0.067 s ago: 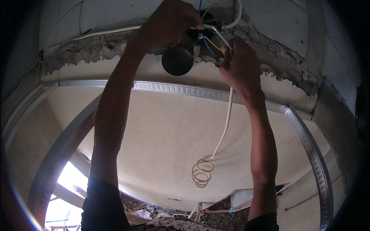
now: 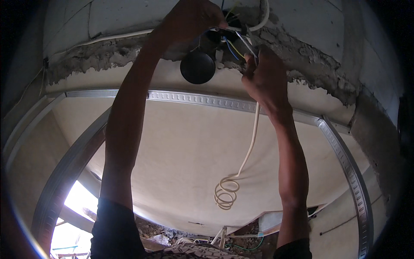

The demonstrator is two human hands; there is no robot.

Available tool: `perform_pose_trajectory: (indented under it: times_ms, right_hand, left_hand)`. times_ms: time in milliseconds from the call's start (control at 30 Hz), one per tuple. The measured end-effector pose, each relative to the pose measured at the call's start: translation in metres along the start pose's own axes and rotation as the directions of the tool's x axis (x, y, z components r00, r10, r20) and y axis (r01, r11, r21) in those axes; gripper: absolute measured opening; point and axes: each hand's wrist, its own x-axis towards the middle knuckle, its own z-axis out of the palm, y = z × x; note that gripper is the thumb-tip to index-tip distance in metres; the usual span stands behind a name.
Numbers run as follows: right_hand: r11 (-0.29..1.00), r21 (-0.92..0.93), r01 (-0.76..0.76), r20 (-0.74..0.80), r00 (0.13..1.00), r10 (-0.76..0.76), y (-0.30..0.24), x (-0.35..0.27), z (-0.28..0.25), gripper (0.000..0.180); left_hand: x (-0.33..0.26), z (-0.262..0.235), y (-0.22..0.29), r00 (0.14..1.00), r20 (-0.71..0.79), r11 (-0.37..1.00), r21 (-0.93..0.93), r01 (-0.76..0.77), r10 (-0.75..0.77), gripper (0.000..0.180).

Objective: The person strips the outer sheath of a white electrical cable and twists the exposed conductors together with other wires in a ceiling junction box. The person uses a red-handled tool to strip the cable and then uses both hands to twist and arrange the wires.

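Note:
Overhead, both my arms reach up to a dark round junction box (image 2: 214,37) set in the rough wall. My left hand (image 2: 194,19) is closed in a pinch on thin wire ends beside the box; a blue strand shows under its fingers. My right hand (image 2: 268,75), lower and to the right, grips a slim, pale, metal-looking tool (image 2: 244,41) pointing up toward the box; its exact kind is unclear. Between the hands, blue and yellow wires (image 2: 231,50) hang out. A black round cover (image 2: 197,67) dangles below my left hand.
A white cable (image 2: 253,142) drops from behind my right hand, ending in a loose coil (image 2: 226,194). Across the wall runs a metal profile (image 2: 202,99), with side profiles left and right (image 2: 345,162). Another white cable (image 2: 116,38) follows the rough plaster. Rubble (image 2: 172,235) lies far below.
My right hand has shifted slightly left with the tool. The fingers of my left hand have moved a little, and a blue strand now shows beneath them.

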Motion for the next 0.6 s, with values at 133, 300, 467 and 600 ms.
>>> perform_pose_trajectory:
  times_ms: [133, 300, 467, 600]
  right_hand:
    - [0.999, -0.039, -0.029, 0.032, 0.999, 0.031, -0.001, -0.004, 0.001, 0.016]
    - [0.978, 0.144, -0.150, 0.064, 0.988, 0.142, 0.004, 0.005, -0.010, 0.022]
    - [0.974, 0.175, -0.142, -0.005, 0.989, 0.145, 0.012, 0.033, -0.023, 0.028]
    - [0.946, 0.181, -0.270, 0.239, 0.945, 0.224, 0.001, 0.048, -0.031, 0.028]
  left_hand:
    - [0.005, -0.003, 0.010, 0.988, 0.083, 0.958, -0.244, 0.150, -0.133, 0.018]
    - [-0.003, 0.000, 0.017, 0.996, 0.040, 0.981, -0.173, 0.084, -0.078, 0.014]
    - [-0.008, 0.012, 0.015, 0.996, -0.091, 0.996, -0.085, 0.002, -0.010, 0.015]
    - [-0.011, 0.023, 0.022, 0.975, -0.212, 0.998, 0.022, -0.061, 0.064, 0.015]
